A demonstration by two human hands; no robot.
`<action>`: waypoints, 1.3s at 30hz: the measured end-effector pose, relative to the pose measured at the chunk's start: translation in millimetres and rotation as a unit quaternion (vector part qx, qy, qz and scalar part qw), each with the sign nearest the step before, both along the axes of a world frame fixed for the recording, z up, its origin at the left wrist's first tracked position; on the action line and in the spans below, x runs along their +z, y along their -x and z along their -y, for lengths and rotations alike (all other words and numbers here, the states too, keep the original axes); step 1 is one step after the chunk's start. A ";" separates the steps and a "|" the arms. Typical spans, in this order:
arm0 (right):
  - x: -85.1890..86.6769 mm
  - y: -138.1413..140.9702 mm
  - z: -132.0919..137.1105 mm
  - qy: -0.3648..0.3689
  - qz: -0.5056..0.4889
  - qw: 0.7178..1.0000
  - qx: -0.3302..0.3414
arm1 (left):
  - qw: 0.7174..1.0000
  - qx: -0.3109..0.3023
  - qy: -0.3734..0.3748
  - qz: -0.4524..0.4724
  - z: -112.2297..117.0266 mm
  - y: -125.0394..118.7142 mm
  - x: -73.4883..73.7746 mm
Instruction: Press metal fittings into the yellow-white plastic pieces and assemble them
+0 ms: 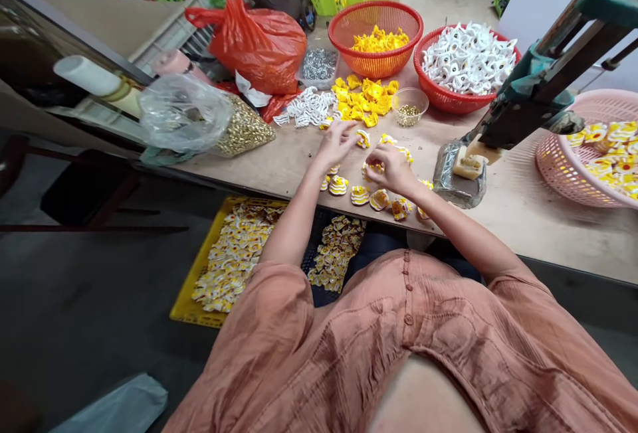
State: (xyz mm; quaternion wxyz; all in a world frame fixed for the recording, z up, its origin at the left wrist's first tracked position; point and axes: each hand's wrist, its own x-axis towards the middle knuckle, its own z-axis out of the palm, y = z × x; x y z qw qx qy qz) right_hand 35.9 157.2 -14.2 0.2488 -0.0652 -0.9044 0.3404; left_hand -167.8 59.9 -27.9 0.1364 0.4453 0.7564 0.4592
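Note:
My left hand (339, 145) reaches over the work table with its fingers stretched out and apart, beside a small yellow-and-white striped plastic piece (363, 139). Close by on the right, my right hand (393, 169) has its fingers curled down, pinching at another yellow-and-white piece that they partly cover. Several striped pieces (359, 195) lie in a loose row along the table's front edge, below both hands. Just beyond my fingers are a heap of yellow plastic parts (366, 97), a pile of white wavy parts (312, 106) and a clear cup (409, 106) of small gold-coloured bits.
A hand press (528, 101) rises at the right, its base on the table. Red baskets (376, 61) stand behind, a pink basket (573, 177) at far right. A bag of gold bits (244, 129) lies left. Below the edge sits a yellow crate (187, 293).

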 end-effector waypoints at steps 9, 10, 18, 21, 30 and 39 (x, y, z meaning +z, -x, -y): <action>-9.3 -8.9 -14.4 -0.006 -0.004 1.000 -0.017 | 0.999 0.007 -0.007 0.046 -15.7 -4.8 -1.4; -6.8 -9.7 -21.6 0.020 -0.030 0.998 -0.046 | 0.994 -0.024 -0.047 0.091 -7.3 -11.6 2.1; 11.3 1.7 -30.2 0.204 -0.080 0.971 -0.095 | 0.974 -0.081 -0.116 0.177 31.6 -78.5 27.4; 9.2 2.0 -23.9 0.260 -0.065 0.957 -0.106 | 0.979 -0.060 -0.125 0.148 36.2 -87.2 28.6; 22.7 0.1 -21.2 0.236 -0.057 0.963 -0.119 | 0.976 -0.062 -0.163 0.133 36.5 -94.2 22.0; 20.9 -24.0 -30.2 0.072 -0.032 0.992 -0.098 | 0.996 0.006 -0.092 -0.013 34.6 -70.8 18.4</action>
